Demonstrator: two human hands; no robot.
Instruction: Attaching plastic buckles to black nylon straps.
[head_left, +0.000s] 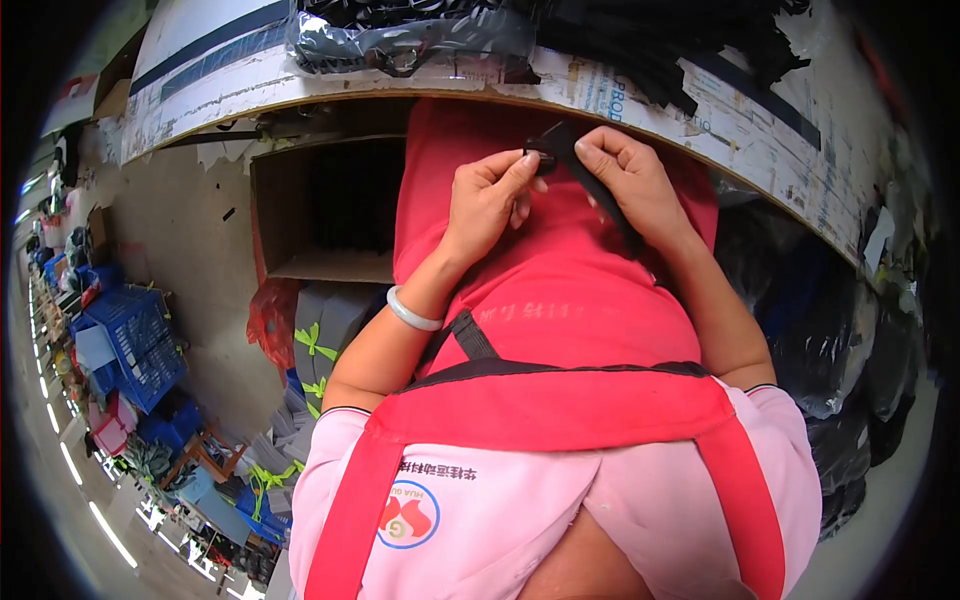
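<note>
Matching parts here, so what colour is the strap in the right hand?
Black; the strap in the right hand shows best in the head view.

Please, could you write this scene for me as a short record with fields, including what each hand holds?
left hand: pinches a small black piece
right hand: grips a black strap
piece and strap joined: cannot tell
worktop: clear plastic bag with black items inside; loose black strips to its right
below worktop, left: open cardboard box
far left: blue crate
right side: dark plastic bags
clothing: red apron, pink shirt
left wrist: pale bracelet
</note>
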